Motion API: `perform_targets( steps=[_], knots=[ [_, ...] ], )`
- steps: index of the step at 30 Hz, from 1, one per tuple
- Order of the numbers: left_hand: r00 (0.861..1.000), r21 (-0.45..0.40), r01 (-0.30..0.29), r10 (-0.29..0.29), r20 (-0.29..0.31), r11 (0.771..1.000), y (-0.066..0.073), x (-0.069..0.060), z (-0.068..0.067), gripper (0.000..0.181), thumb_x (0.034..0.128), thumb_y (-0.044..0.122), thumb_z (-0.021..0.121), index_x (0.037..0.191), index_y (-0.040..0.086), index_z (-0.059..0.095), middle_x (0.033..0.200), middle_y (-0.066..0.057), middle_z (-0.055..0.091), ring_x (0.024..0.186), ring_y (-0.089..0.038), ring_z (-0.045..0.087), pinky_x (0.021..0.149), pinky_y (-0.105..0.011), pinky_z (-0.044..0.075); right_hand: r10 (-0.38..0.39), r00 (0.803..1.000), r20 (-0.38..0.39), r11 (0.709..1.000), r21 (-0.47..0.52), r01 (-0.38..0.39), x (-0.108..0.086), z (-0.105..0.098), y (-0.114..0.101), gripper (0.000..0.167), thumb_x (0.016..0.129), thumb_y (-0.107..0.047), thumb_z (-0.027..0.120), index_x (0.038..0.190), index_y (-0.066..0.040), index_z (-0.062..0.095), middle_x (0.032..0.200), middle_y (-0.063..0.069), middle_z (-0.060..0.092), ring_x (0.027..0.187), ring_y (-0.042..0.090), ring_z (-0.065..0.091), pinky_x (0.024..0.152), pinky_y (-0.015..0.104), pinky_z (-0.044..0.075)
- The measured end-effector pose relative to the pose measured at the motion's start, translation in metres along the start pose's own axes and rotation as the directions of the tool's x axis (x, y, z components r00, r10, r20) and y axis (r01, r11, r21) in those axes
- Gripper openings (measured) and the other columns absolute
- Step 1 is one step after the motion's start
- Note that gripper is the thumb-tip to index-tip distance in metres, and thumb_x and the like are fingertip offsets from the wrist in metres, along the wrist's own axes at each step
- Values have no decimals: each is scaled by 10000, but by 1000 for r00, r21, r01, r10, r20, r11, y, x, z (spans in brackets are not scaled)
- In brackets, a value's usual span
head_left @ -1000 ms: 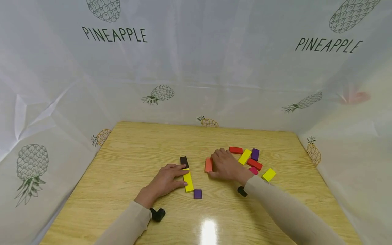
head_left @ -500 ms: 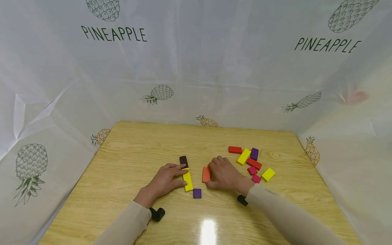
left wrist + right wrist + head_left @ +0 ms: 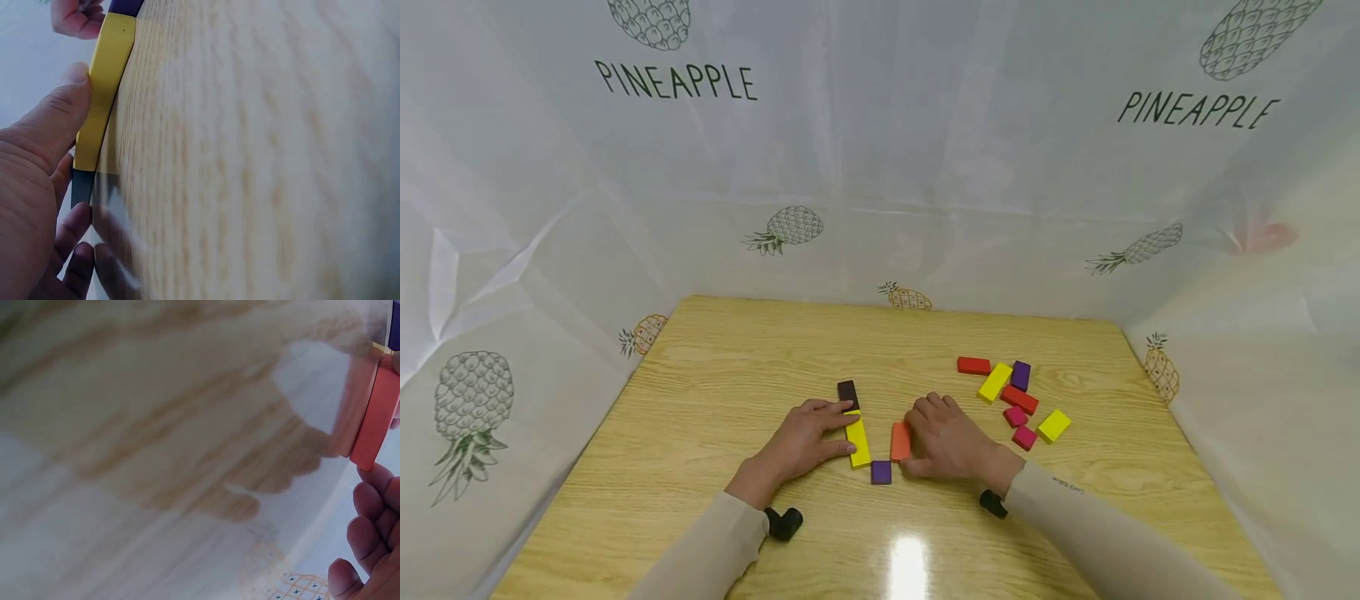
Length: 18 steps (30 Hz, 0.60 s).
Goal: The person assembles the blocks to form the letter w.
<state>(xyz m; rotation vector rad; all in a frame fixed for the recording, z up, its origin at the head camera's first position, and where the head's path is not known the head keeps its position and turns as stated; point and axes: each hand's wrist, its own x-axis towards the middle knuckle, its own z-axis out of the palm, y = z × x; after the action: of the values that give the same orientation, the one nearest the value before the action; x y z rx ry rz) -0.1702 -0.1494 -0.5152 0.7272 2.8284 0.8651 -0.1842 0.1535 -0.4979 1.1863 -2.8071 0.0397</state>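
Note:
In the head view my left hand (image 3: 805, 440) rests its fingers on a line of blocks lying flat on the table. A yellow block (image 3: 858, 444) lies under the thumb and index finger, and a black block (image 3: 847, 394) adjoins its far end, touched by other fingertips. In the left wrist view the thumb lies against the yellow block (image 3: 107, 81). My right hand (image 3: 951, 437) pinches an orange block (image 3: 899, 442) by its ends, between thumb and fingertips, low at the table. A small purple block (image 3: 882, 472) sits between the yellow and orange ones, at their near ends.
To the right lies a loose group: red blocks (image 3: 1019, 400), yellow blocks (image 3: 1054, 426), small magenta blocks (image 3: 1024, 437) and a purple block (image 3: 1020, 375). The wooden table (image 3: 760, 342) ends against a white pineapple-print curtain (image 3: 865, 167) at the back and sides.
My right hand has drawn the orange block toward me and slightly left, closer to the small purple block. My left hand has stayed on the yellow and black blocks.

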Motion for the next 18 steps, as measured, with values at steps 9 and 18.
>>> perform_targets(
  steps=[9, 18],
  knots=[
    [1000, 0, 5, -5, 2, 1000, 1, 0, -2, 521, 984, 447, 737, 1468, 271, 656, 1615, 53, 514, 1469, -317, 458, 1215, -610, 323, 4, 1000, 8, 1000, 20, -5, -1, -2, -3, 580, 909, -606, 659, 1215, -114, 664, 1146, 20, 617, 1041, 213, 505, 930, 399, 450],
    [1000, -11, -9, 9, -4, 1000, 1, 0, -1, 526, 976, 438, 747, 1466, 271, 658, 1616, 55, 513, 1465, -322, 460, 1200, -620, 342, -4, 1000, -3, 1000, -15, 4, -1, 1, -2, 574, 901, -623, 660, 1183, -123, 665, 1111, 3, 603, 991, 192, 482, 861, 350, 396]
  ],
)
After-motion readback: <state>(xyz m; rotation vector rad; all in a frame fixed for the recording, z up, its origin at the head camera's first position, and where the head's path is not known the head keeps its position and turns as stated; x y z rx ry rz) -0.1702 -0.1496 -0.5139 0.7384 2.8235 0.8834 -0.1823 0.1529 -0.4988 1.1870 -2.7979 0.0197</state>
